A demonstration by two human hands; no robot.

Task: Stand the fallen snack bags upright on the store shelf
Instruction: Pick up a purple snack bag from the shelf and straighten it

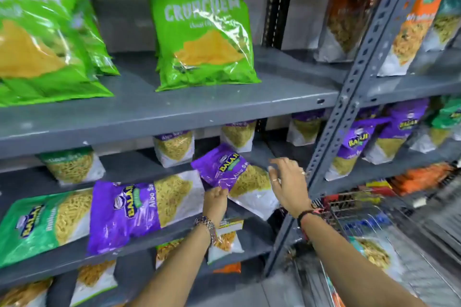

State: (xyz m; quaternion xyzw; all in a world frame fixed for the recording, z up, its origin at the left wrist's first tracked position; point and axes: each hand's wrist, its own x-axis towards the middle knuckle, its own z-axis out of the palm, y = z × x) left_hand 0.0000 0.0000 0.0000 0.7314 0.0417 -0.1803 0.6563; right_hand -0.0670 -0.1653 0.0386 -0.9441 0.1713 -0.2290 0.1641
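A purple Balaji snack bag (233,177) hangs tilted above the front of the middle shelf (139,252), its top pointing up and left. My left hand (215,200) pinches its lower left edge. My right hand (287,182) is at the bag's right side with fingers spread, touching or nearly touching it. A larger purple bag (139,209) lies flat on its side on the same shelf, and a green bag (42,222) lies flat to its left. Several bags (174,148) stand upright at the back of that shelf.
Green Crunchem bags (204,32) stand on the upper shelf. A slotted grey upright post (349,97) divides this bay from the right one, which holds more purple and orange bags (396,129). A wire cart (374,237) with packets sits at lower right.
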